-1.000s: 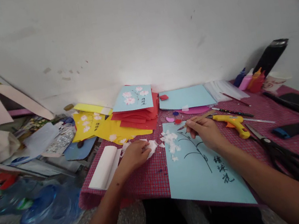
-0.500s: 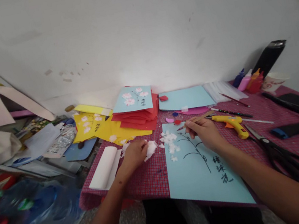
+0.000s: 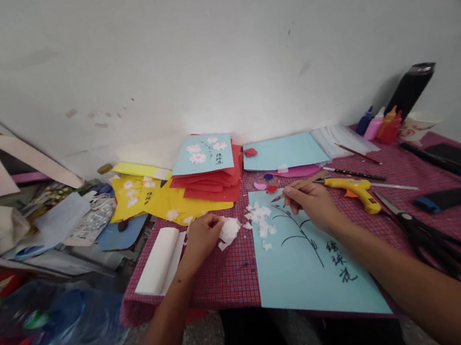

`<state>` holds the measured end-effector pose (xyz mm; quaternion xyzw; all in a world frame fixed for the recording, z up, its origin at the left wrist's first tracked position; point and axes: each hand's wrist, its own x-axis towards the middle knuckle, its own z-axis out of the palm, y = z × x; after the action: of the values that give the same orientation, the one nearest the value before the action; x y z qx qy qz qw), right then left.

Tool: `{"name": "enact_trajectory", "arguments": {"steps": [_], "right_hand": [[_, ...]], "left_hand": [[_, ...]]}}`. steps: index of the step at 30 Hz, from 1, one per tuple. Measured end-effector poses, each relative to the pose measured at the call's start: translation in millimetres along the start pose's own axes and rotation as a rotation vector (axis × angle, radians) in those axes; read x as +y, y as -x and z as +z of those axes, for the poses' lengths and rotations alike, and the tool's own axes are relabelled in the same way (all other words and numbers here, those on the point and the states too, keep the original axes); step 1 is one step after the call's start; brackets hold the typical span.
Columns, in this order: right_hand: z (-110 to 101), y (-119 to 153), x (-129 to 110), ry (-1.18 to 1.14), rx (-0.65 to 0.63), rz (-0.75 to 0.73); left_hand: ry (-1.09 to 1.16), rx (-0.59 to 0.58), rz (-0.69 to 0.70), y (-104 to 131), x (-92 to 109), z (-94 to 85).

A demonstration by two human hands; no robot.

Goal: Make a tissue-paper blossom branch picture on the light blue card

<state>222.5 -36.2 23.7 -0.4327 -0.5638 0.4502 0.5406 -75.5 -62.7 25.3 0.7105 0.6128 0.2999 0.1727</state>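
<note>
My right hand (image 3: 314,205) grips a paintbrush (image 3: 277,198), its dark tip pointing left over the top of a light blue sheet (image 3: 284,276). On that sheet are a black painted stem with leaves (image 3: 306,233), black handwritten characters (image 3: 339,260) and a cluster of torn white paper bits (image 3: 260,218) at the upper left. My left hand (image 3: 202,240) is closed in a pinch at the edge of a loose heap of white paper scraps (image 3: 229,230); what lies between its fingertips is too small to make out. Beside it lies a white paper roll (image 3: 159,262).
Dabs of paint (image 3: 271,189) lie beyond the sheet. A yellow glue gun (image 3: 361,194), black scissors (image 3: 421,240) and paint bottles (image 3: 389,123) are at the right. Behind stand stacked red cards (image 3: 214,181), a finished blue card (image 3: 190,144) and yellow cards (image 3: 132,198).
My left hand has drawn slightly left, showing more of the white scraps. The right hand with the paintbrush stays almost in place; the whole view has shifted a little.
</note>
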Motion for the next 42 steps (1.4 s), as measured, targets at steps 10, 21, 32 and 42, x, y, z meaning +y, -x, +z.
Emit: {"name": "enact_trajectory", "arguments": {"steps": [10, 21, 32, 42], "right_hand": [[0, 0, 0, -0.006, 0.009, 0.009], [0, 0, 0, 0.004, 0.009, 0.007], [-1, -1, 0, 0.013, 0.009, -0.003], [-1, -1, 1, 0.005, 0.002, 0.003]], "left_hand": [[0.189, 0.025, -0.071, 0, 2, -6.0], [0.295, 0.028, -0.114, 0, -7, -0.5], [0.368, -0.021, -0.147, 0, -2, 1.8], [0.466, -0.070, -0.172, 2, 6, 1.8]]}}
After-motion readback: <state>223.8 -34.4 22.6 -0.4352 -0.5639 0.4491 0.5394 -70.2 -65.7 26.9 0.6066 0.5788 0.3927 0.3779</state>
